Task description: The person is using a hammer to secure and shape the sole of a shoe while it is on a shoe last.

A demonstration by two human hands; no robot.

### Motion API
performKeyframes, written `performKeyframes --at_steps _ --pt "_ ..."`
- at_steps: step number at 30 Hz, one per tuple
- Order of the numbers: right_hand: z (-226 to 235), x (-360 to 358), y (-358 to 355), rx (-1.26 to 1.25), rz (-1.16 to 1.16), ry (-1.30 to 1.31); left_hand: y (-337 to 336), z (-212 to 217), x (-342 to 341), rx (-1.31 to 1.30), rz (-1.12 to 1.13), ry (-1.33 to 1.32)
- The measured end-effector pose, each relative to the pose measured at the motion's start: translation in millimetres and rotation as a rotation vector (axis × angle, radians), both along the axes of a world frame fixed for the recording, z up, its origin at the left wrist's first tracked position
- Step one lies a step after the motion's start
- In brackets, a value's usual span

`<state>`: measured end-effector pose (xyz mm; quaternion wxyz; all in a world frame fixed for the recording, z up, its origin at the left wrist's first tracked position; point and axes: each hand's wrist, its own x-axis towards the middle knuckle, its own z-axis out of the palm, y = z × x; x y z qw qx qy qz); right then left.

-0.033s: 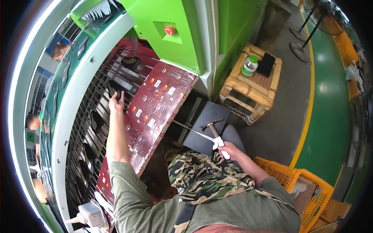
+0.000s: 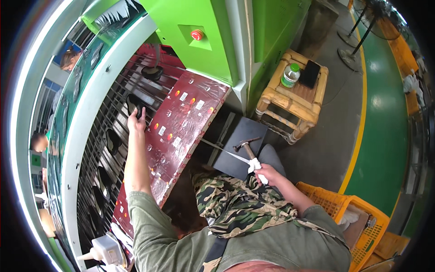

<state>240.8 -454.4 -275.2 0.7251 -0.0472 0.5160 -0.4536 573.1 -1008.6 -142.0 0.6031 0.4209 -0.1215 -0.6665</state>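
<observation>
My left hand point(image 2: 137, 120) reaches over the metal-bar rack at the left, with its thumb and fingers at the near end of a black shoe point(image 2: 132, 101). The fingertips are partly hidden against the dark shoe. Close to my lap, my right hand point(image 2: 269, 174) is closed around the white-wrapped handle of a hammer point(image 2: 248, 151), its metal head pointing away from me. More black shoes lie along the rack point(image 2: 121, 119), one of them point(image 2: 152, 73) farther off beside the green machine and another point(image 2: 112, 141) nearer than my left hand.
A red plastic-wrapped ledge point(image 2: 181, 119) runs between me and the rack. The green machine point(image 2: 217, 50) has a red push button point(image 2: 197, 35). A bamboo stool point(image 2: 312, 111) bears a bottle point(image 2: 290, 76) and a phone point(image 2: 310, 74). An orange crate point(image 2: 378, 226) stands at my right, a white squeeze bottle point(image 2: 105, 250) lower left.
</observation>
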Motion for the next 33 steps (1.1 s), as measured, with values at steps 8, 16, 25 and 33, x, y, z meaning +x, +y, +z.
performKeyframes --at_steps 8,16,25,33 --pt "-16 -5 6 -0.072 0.021 -0.016 167 51 43 -0.028 -0.275 -0.153" --pt "-11 -5 6 -0.043 0.029 0.009 329 137 65 -0.252 -0.598 -0.275" --pt "-17 -4 14 -0.079 -0.022 -0.003 410 60 22 0.110 -0.885 -0.294" --pt "-4 -3 21 -0.052 -0.097 0.016 371 77 -36 -0.225 -1.112 -1.200"
